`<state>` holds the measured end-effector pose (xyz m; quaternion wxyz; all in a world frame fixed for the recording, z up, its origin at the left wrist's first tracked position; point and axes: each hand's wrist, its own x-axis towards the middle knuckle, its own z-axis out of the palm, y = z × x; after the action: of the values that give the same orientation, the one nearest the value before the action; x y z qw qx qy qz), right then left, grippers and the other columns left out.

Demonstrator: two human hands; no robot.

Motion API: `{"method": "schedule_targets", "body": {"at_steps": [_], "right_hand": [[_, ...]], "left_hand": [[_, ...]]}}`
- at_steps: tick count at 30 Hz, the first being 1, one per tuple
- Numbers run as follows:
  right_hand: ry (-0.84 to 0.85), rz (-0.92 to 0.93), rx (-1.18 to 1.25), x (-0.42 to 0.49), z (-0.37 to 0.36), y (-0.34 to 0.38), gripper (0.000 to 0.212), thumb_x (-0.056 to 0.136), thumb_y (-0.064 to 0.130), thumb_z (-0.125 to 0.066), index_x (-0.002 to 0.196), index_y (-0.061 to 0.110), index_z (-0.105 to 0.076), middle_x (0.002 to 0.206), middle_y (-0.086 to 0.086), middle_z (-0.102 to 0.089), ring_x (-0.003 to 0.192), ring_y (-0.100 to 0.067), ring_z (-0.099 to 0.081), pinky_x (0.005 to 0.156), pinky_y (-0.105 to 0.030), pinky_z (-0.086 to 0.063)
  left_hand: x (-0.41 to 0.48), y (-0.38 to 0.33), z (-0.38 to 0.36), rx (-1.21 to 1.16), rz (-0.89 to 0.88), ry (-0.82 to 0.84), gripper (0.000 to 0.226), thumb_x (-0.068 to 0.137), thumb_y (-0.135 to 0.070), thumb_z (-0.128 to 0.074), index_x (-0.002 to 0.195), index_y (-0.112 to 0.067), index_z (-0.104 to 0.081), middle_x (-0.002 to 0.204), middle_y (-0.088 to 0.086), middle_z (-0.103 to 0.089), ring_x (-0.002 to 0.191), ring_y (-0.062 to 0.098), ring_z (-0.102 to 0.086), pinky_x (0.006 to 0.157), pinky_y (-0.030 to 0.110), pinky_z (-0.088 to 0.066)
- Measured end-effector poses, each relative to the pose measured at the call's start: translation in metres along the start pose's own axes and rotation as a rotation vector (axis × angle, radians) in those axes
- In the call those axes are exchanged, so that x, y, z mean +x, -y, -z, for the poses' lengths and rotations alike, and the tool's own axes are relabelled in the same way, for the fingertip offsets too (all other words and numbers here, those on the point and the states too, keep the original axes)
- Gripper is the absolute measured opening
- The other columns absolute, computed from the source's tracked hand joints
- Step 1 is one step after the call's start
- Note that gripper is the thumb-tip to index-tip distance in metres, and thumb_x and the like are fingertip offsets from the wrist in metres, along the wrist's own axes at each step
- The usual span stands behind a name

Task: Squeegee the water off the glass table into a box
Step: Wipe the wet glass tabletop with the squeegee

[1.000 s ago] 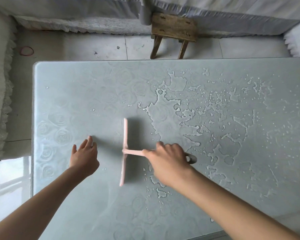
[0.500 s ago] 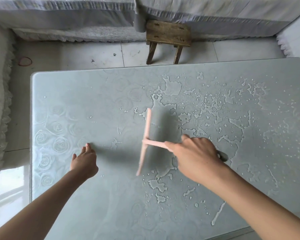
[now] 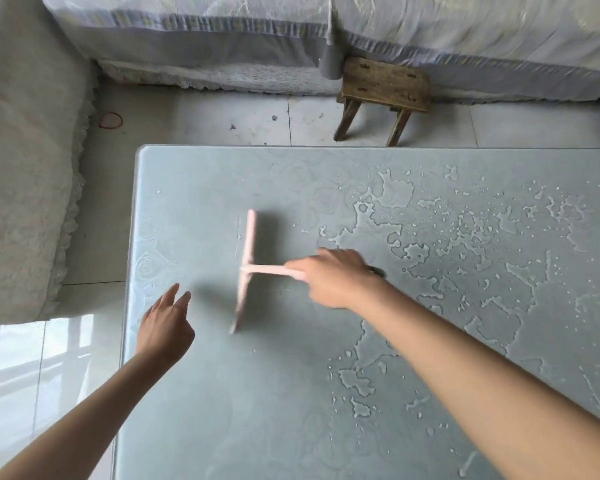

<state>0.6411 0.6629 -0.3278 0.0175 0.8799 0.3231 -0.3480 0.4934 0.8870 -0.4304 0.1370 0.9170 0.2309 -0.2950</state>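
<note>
A pale green glass table (image 3: 194, 188) with a rose pattern fills the lower right of the head view. Pools and drops of water (image 3: 465, 237) cover its right half. My right hand (image 3: 336, 277) grips the handle of a pink squeegee (image 3: 246, 261), whose blade stands roughly front to back on the glass near the table's middle-left. A thin line of water runs along the blade's left side. My left hand (image 3: 165, 327) hovers with fingers apart near the table's left edge, holding nothing. No box is in view.
A small wooden stool (image 3: 383, 91) stands on the tiled floor beyond the table's far edge. Cloth-covered sofas (image 3: 25, 188) line the left side and the back. A red rubber band (image 3: 111, 120) lies on the floor at the left.
The squeegee has swept left from the puddle toward the table's left side, leaving the glass behind it drier. The view has shifted so the table sits further right. My left hand lifted slightly.
</note>
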Motion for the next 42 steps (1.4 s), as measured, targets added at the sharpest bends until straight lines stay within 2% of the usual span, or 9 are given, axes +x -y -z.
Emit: {"method": "schedule_targets", "body": {"at_steps": [6,9,12,17,19,26,30,39,42], "right_hand": [[0.123,-0.259,-0.066,-0.046,0.019,-0.072,0.051,0.092,0.019,-0.043,0.131,0.05,-0.045,0.126,-0.002,-0.06,0.111,-0.029,-0.058,0.081,-0.034,-0.045],[0.063,-0.186,-0.271,-0.053,0.032,-0.059,0.045,0.091,0.019,-0.043,0.13,0.041,-0.047,0.111,-0.005,-0.062,0.1,-0.03,-0.062,0.07,-0.033,-0.04],[0.04,-0.025,-0.241,-0.046,0.043,-0.01,0.044,0.088,0.015,-0.044,0.125,0.038,-0.049,0.101,-0.007,-0.058,0.093,-0.031,-0.061,0.063,-0.032,-0.031],[0.057,0.178,-0.31,0.008,0.031,0.085,0.04,0.086,0.009,-0.049,0.122,0.026,-0.056,0.104,-0.009,-0.058,0.085,-0.03,-0.055,0.065,-0.031,-0.031],[0.06,0.181,-0.337,0.024,0.024,0.099,0.039,0.084,0.007,-0.05,0.119,0.023,-0.058,0.102,-0.008,-0.058,0.079,-0.027,-0.051,0.065,-0.031,-0.036],[0.115,-0.032,-0.229,0.004,0.031,0.04,0.049,0.086,0.011,-0.046,0.129,0.034,-0.051,0.116,-0.01,-0.062,0.107,-0.033,-0.058,0.073,-0.033,-0.037],[0.151,-0.128,-0.396,-0.007,0.051,0.018,0.041,0.088,0.015,-0.046,0.125,0.029,-0.055,0.116,-0.008,-0.063,0.107,-0.029,-0.06,0.076,-0.031,-0.04],[0.003,0.148,-0.339,0.023,0.056,0.104,0.041,0.086,0.012,-0.048,0.123,0.028,-0.052,0.105,-0.01,-0.06,0.086,-0.031,-0.056,0.066,-0.031,-0.031],[0.015,0.153,-0.363,0.049,0.049,0.118,0.04,0.086,0.011,-0.048,0.121,0.027,-0.056,0.109,-0.009,-0.061,0.097,-0.03,-0.059,0.068,-0.031,-0.032]], "left_hand": [[0.006,0.006,0.0,-0.012,-0.011,0.092,0.067,0.081,0.004,-0.038,0.146,-0.01,-0.031,0.148,0.006,-0.04,0.133,0.023,-0.04,0.105,0.03,-0.033],[0.009,0.011,-0.002,-0.05,-0.042,0.097,0.07,0.079,0.004,-0.038,0.147,-0.012,-0.03,0.151,0.004,-0.037,0.135,0.021,-0.039,0.104,0.029,-0.034],[0.009,0.019,-0.003,-0.123,-0.06,0.099,0.072,0.08,0.006,-0.038,0.149,-0.014,-0.028,0.155,0.003,-0.03,0.14,0.02,-0.032,0.108,0.029,-0.03],[0.001,0.035,-0.008,-0.22,-0.048,0.03,0.07,0.079,0.009,-0.036,0.146,-0.011,-0.034,0.153,0.005,-0.035,0.137,0.024,-0.038,0.11,0.03,-0.03],[-0.002,0.04,-0.009,-0.224,-0.038,0.016,0.069,0.08,0.009,-0.035,0.147,-0.01,-0.034,0.153,0.005,-0.033,0.138,0.025,-0.036,0.111,0.03,-0.029],[-0.003,0.053,-0.007,-0.161,-0.052,0.05,0.068,0.085,0.004,-0.034,0.15,-0.012,-0.025,0.158,0.001,-0.021,0.143,0.018,-0.026,0.112,0.026,-0.023],[0.001,0.055,-0.006,-0.096,-0.079,0.099,0.068,0.085,0.001,-0.034,0.15,-0.014,-0.025,0.158,-0.001,-0.02,0.143,0.015,-0.025,0.111,0.025,-0.027],[0.008,0.061,0.003,0.001,-0.099,0.22,0.068,0.081,-0.002,-0.035,0.146,-0.022,-0.032,0.156,-0.004,-0.027,0.136,0.018,-0.034,0.103,0.029,-0.034],[0.009,0.057,0.007,0.017,-0.091,0.244,0.066,0.081,-0.001,-0.036,0.145,-0.018,-0.033,0.152,0.002,-0.032,0.133,0.022,-0.037,0.102,0.031,-0.035]]}}
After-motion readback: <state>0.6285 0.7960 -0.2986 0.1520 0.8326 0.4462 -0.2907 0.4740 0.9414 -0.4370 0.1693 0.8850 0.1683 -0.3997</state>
